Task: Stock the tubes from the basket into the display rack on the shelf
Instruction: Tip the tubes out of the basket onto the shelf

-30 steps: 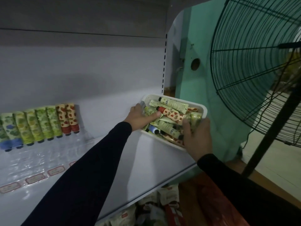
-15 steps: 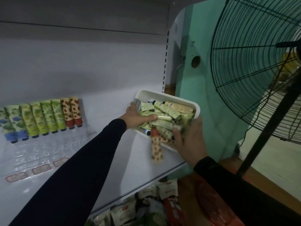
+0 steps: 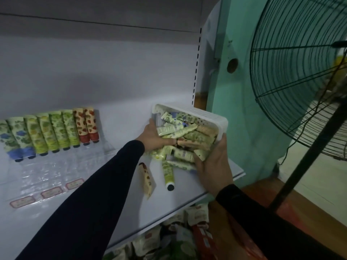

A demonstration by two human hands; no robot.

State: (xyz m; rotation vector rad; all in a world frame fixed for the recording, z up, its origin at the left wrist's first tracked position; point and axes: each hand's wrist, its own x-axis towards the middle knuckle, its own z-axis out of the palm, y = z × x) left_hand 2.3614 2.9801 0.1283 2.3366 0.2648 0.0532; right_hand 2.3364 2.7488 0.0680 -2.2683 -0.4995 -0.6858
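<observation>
Here, hands (image 3: 212, 166) on tipped basket (image 3: 210, 117)

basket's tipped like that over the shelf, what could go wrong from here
1. The basket is tilted steeply between the left hand and right hand, so the whole pile may dump out.
2. The green tube and red-patterned tube lie loose near the shelf front and could roll off.

Between left hand (image 3: 153, 136) and right hand (image 3: 214, 166): basket (image 3: 212, 117) tipped, tubes (image 3: 184, 136) inside and spilling; two tubes (image 3: 168, 175) on shelf (image 3: 187, 194) before hands; display rack (image 3: 47, 166) far left of left hand
</observation>
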